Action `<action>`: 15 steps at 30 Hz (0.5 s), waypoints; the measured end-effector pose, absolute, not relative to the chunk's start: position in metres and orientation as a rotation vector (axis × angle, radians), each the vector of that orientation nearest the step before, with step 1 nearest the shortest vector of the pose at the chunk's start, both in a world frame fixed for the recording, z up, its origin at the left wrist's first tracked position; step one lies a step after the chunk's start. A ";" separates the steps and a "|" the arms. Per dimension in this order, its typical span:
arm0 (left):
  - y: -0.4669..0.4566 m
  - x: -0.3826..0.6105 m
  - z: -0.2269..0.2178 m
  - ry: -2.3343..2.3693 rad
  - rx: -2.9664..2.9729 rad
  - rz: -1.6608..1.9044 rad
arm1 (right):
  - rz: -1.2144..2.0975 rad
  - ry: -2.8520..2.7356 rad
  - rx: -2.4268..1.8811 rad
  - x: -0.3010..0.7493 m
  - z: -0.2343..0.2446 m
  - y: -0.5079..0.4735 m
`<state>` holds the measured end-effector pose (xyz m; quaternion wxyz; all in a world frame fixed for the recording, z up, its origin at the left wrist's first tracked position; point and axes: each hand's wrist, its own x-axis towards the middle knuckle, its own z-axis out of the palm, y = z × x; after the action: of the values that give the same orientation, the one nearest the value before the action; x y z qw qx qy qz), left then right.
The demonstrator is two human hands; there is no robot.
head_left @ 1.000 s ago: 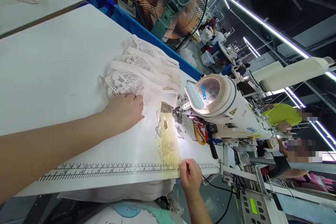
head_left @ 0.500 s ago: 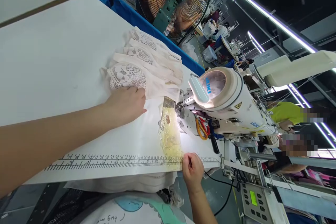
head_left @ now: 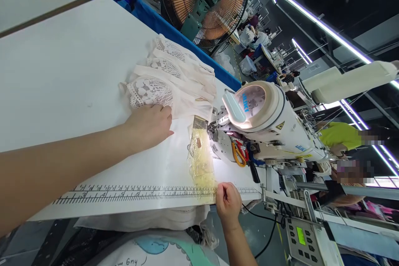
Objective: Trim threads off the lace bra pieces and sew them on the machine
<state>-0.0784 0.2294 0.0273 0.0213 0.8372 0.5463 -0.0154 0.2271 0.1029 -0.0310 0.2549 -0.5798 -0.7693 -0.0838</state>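
Observation:
My left hand lies palm down at the near edge of a cream lace garment, its fingers extended onto the lace. The garment is bunched in folds on the white table, and its right end reaches close to the presser foot of a JUKI sewing machine. By the table's front edge my right hand is curled into a loose fist, with nothing visible in it. It rests beside the right end of a printed ruler strip and a yellowish taped patch.
Orange-handled scissors lie under the machine arm. A large fan stands behind the blue-edged table. At the right are a control panel and a person in a yellow-green top. Pale fabric hangs below the front edge.
Both hands and the garment stay in place. The view has shifted very slightly.

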 end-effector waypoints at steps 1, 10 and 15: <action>0.229 -0.079 0.027 1.690 2.586 -0.029 | -0.234 -2.087 -1.569 0.226 -0.031 0.103; 0.225 -0.086 0.035 1.745 2.566 0.038 | -0.232 -2.015 -1.395 0.223 -0.028 0.107; 0.231 -0.091 0.038 1.726 2.528 0.103 | 0.187 -1.937 -1.474 0.222 -0.047 0.073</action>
<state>-0.0914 0.2306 0.0381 0.0395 0.8247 0.5632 0.0335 0.2219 0.0730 -0.0474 0.3431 -0.5672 -0.7452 0.0720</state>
